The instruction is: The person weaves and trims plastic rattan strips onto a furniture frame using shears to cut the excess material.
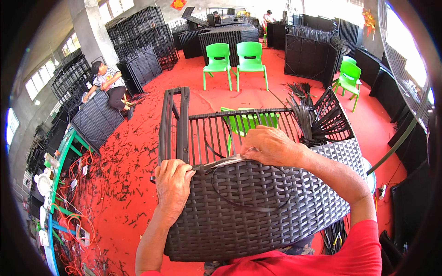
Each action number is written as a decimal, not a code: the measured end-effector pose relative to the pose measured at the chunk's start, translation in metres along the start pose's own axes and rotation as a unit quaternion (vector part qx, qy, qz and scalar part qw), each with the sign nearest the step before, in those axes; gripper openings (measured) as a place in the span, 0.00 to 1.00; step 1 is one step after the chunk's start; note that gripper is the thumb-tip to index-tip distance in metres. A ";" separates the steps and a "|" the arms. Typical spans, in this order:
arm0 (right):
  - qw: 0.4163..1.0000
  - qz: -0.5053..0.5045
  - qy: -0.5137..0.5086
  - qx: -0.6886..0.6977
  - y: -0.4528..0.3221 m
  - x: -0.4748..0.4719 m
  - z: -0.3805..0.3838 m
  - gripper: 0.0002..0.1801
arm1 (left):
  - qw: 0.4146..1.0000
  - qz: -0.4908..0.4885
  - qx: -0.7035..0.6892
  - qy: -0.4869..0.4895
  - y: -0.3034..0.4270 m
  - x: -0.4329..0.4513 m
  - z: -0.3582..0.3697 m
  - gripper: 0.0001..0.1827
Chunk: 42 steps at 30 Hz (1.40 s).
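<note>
A dark wicker panel (248,203) of woven plastic strips lies tilted across my lap, joined to a black slatted frame (207,138). My left hand (174,184) grips the frame's edge at the upper left corner of the weave, thumb against a flat strip. My right hand (272,145) is closed on that dark plastic strip (224,160), which runs taut along the top edge between both hands. The part inside my right fist is hidden. A thin loop of strip (217,193) curls over the weave. Loose strip ends (304,120) bunch at the frame's right side.
Several green plastic chairs (249,57) stand beyond the frame. At left, a seated person (110,82) handles another woven panel (98,117). Strip scraps (127,183) litter the red floor, with orange cords (74,215) by the bench (62,169). Yellow-handled pliers (337,238) hang at lower right.
</note>
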State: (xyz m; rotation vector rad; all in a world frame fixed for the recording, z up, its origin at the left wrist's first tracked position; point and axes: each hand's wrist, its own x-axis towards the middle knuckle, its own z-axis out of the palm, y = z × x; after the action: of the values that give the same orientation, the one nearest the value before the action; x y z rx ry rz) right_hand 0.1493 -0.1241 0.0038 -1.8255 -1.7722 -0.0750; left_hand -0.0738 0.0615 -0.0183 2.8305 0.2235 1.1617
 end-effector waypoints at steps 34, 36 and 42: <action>0.981 -0.078 0.101 -0.145 -0.018 -0.058 0.008 0.17 | 0.981 -0.100 -0.147 -0.078 -0.008 0.014 -0.001 0.09; 0.988 -0.023 0.082 -0.133 -0.015 -0.068 0.004 0.15 | 0.985 -0.095 -0.122 -0.082 0.002 0.016 -0.003 0.08; 0.985 -0.023 0.162 -0.061 0.001 -0.088 0.019 0.16 | 0.982 -0.093 -0.164 -0.011 -0.008 0.010 0.006 0.07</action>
State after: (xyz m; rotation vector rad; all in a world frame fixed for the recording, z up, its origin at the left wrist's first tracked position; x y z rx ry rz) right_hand 0.1339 -0.1945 -0.0506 -1.7405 -1.6069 -0.4801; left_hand -0.0629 0.0713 -0.0166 2.4752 0.2602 1.0220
